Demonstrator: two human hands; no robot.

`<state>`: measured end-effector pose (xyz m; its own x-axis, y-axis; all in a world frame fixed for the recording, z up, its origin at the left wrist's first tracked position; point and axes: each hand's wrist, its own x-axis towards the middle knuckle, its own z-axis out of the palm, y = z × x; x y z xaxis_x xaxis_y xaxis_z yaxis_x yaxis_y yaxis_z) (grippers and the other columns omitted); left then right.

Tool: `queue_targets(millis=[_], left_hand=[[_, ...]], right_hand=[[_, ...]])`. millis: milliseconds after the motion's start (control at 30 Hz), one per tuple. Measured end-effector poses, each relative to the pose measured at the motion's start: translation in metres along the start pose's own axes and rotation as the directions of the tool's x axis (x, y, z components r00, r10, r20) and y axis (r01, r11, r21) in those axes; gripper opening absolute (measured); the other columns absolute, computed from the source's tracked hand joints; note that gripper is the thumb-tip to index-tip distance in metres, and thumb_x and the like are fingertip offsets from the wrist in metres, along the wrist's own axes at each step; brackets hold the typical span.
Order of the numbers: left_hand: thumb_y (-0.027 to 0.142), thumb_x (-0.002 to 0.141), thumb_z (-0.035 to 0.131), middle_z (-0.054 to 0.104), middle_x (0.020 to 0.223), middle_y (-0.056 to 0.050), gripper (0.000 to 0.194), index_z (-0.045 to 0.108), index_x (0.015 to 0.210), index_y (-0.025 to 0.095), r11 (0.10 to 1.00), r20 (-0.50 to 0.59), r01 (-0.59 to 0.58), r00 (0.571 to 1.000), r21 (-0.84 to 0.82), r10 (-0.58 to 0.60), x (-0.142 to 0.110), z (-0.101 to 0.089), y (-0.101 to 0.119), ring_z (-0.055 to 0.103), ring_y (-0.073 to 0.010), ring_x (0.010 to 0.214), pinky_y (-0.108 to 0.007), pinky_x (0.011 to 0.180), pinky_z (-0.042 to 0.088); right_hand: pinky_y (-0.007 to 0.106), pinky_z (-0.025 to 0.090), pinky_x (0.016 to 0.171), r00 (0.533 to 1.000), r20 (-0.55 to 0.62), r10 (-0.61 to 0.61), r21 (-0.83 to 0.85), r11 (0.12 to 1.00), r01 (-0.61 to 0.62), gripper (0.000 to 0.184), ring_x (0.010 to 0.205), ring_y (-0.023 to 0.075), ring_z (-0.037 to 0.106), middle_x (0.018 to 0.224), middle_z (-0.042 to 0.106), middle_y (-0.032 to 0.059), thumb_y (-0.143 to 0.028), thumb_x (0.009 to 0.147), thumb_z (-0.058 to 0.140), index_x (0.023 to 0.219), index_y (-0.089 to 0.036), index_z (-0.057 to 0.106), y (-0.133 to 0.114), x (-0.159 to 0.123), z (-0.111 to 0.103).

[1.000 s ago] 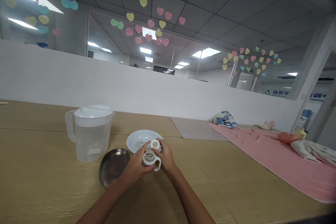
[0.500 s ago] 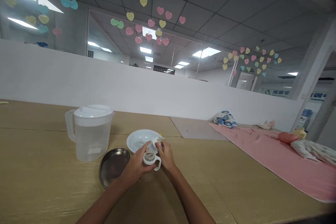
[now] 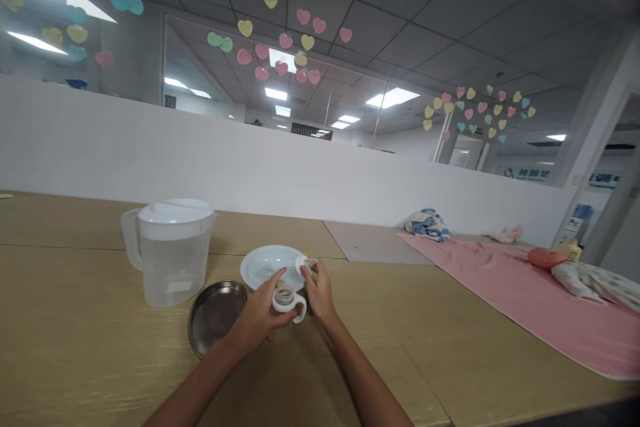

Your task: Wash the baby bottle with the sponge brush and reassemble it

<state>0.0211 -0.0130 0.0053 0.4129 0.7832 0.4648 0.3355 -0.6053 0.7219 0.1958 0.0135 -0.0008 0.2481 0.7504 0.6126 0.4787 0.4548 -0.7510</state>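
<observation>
My left hand (image 3: pixel 260 313) is wrapped round a clear baby bottle (image 3: pixel 285 295) with an uncovered neck and a white ring handle at its right. Just above and right of it, my right hand (image 3: pixel 319 288) pinches a white bottle cap (image 3: pixel 301 263) with a clear part, perhaps the teat, pointing right. The cap is apart from the bottle neck. Behind both hands lies a white bowl (image 3: pixel 260 265), partly covered by them. A steel kidney dish (image 3: pixel 217 313) rests left of my left hand, its near edge close to my forearm.
A lidded plastic pitcher (image 3: pixel 175 260) with clear liquid stands at the left on the brown table (image 3: pixel 90 333). To the right lie a pink cloth (image 3: pixel 505 293), a blue-and-white cloth (image 3: pixel 428 225) and a doll-like figure (image 3: pixel 547 260). A white wall (image 3: pixel 280 173) borders the far side.
My right hand has moved slightly up and right with the cap, widening the gap to the bottle. My left hand keeps the bottle in about the same place.
</observation>
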Motion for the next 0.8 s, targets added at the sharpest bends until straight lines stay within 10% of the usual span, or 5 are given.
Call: queue_targets(millis=[800], left_hand=[[0.040, 0.071, 0.063, 0.051, 0.125, -0.012, 0.074, 0.031, 0.136, 0.021, 1.000, 0.001, -0.012, 1.000, -0.010, 0.012, 0.0002, 0.0010, -0.0029, 0.047, -0.0265, 0.115, -0.039, 0.099, 0.034]], right_hand=[[0.028, 0.043, 0.061, 0.999, -0.019, -0.029, -0.112, 0.993, 0.027, 0.024, 0.067, 0.0179, 0.058, 0.075, 0.062, 0.0043, -0.043, 0.084, 0.043, 0.083, -0.019, 0.044, -0.0056, -0.0034, 0.0014]])
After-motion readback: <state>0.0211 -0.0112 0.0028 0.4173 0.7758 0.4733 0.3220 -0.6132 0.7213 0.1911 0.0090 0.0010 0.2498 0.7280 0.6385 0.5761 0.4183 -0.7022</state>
